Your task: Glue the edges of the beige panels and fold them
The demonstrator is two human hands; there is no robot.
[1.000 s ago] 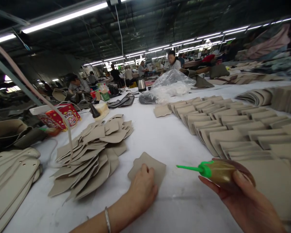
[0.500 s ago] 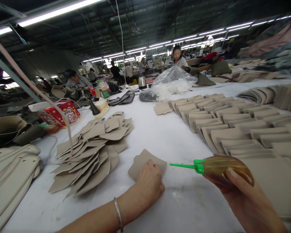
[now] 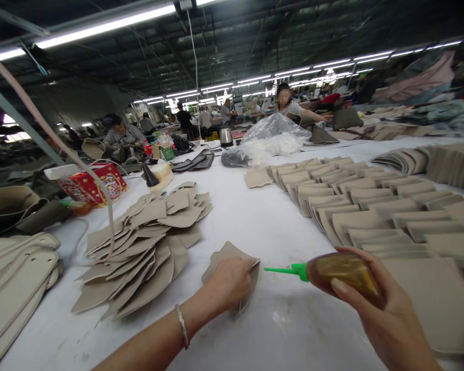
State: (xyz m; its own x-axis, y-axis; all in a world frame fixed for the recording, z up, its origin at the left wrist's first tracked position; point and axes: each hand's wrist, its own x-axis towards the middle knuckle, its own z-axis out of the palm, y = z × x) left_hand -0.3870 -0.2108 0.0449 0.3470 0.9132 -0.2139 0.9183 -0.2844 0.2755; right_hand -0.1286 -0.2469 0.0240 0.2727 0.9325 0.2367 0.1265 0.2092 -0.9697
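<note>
A small beige leather piece (image 3: 220, 257) lies on the white table in front of me. My left hand (image 3: 232, 282), with a bangle at the wrist, pinches its right edge and lifts that side a little. My right hand (image 3: 379, 293) is wrapped round a glue bottle (image 3: 342, 275) with amber contents, held on its side. The bottle's thin green nozzle points left, its tip just short of the lifted edge. Close by on the left is a loose pile of similar leather pieces (image 3: 158, 247).
Overlapping rows of beige pieces (image 3: 355, 201) cover the right side. Long straps (image 3: 19, 288) lie far left, near a red patterned box (image 3: 96, 183). A pale hose (image 3: 108, 216) hangs over the pile. Clear plastic wrap (image 3: 274, 134) and a kettle (image 3: 226, 137) stand behind. Other people work beyond.
My left hand has shifted its grip and raised the piece's right edge off the table. The glue bottle has moved left and turned slightly, bringing its nozzle nearer.
</note>
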